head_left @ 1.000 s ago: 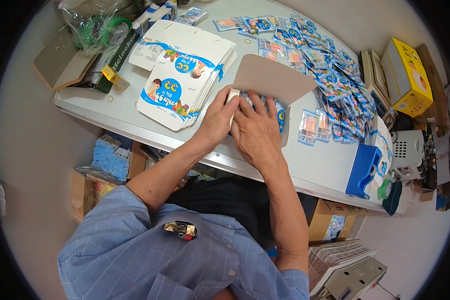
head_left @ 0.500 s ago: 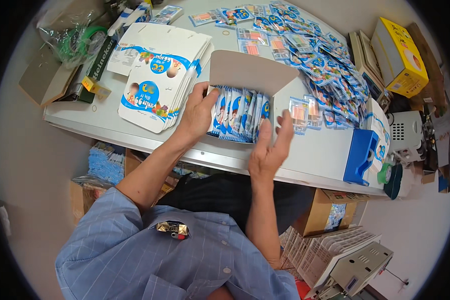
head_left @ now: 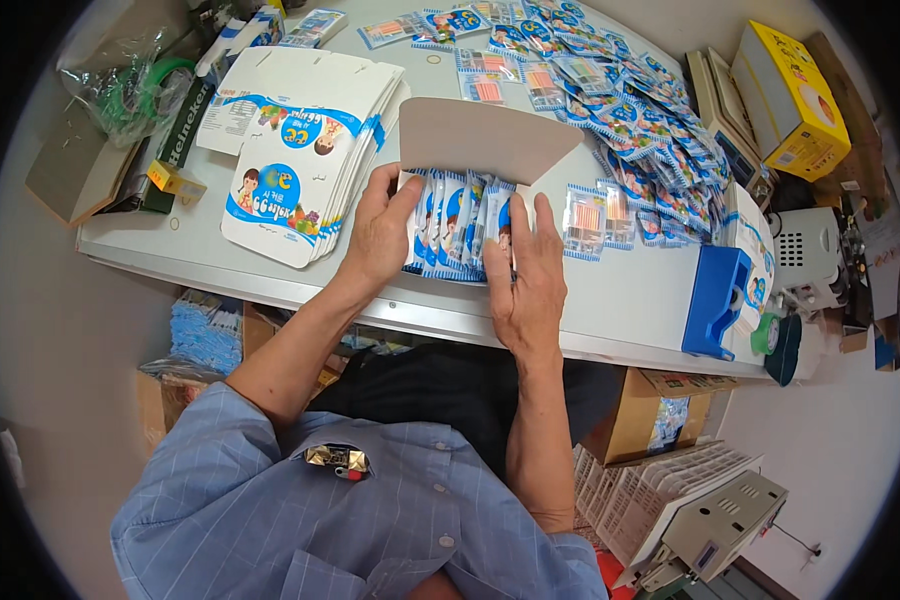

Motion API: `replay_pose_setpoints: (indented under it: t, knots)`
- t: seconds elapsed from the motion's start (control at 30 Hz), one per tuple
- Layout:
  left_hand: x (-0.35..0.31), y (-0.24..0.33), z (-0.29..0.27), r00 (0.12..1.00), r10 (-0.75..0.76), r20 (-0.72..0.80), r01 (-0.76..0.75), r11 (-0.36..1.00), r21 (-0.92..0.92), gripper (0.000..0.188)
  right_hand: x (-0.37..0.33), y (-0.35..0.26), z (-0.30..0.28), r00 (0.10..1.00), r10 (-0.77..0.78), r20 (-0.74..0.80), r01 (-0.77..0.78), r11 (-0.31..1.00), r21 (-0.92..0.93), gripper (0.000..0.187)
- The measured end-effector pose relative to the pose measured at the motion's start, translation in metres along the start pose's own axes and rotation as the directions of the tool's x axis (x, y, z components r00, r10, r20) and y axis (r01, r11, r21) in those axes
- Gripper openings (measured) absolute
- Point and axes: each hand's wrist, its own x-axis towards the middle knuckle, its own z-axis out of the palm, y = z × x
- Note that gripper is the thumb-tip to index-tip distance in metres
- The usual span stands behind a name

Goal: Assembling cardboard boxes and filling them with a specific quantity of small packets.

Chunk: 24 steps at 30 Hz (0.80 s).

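In front of me on the table stands a small white carton [head_left: 475,140], its lid flap raised, holding a row of upright blue-and-white packets [head_left: 452,225]. My left hand [head_left: 378,235] is closed round the carton's left side, thumb over the rim. At the right end my right hand [head_left: 528,285] clasps the carton, its thumb low at the front and its fingers reaching over the rightmost packets. Just right of it, loose packets with pinkish sticks [head_left: 584,222] lie flat. A stack of flattened printed cartons [head_left: 290,195] lies to the left.
A large heap of packets [head_left: 640,130] covers the far right of the table. A blue tape dispenser [head_left: 712,300] stands by the right edge, a yellow box [head_left: 790,100] behind it. Green tape in a plastic bag [head_left: 155,90] sits far left. Below are cardboard boxes [head_left: 630,415] and white racks [head_left: 660,490].
My right hand has come in from beside the carton onto its right end and the packets there. My left hand keeps its grip. The whole view has shifted slightly.
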Motion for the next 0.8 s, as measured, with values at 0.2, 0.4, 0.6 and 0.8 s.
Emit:
replay_pose_setpoints:
  t: [0.2, 0.4, 0.6, 0.8]
  knots:
    - [0.002, -0.003, 0.0, 1.0, 0.006, 0.023, -0.007, 0.999, 0.049, 0.037, 0.002, 0.002, 0.006, 0.941, 0.306, -0.142, -0.259, 0.925, 0.276, 0.046]
    - [-0.005, -0.002, 0.007, 1.0, -0.02, 0.014, 0.02, 1.0, -0.007, 0.036, -0.009, 0.0, 0.03, 0.898, 0.403, -0.174, -0.219, 0.754, 0.619, 0.052]
    - [-0.005, -0.013, 0.011, 0.999, 0.014, 0.042, -0.014, 1.0, -0.009, 0.036, -0.013, -0.005, 0.037, 0.796, 0.545, -0.263, -0.229, 0.674, 0.703, 0.042]
    - [-0.005, -0.015, 0.011, 0.998, 0.02, 0.063, -0.02, 1.0, -0.003, 0.036, -0.018, 0.011, 0.033, 0.885, 0.348, -0.308, -0.136, 0.828, 0.544, 0.04]
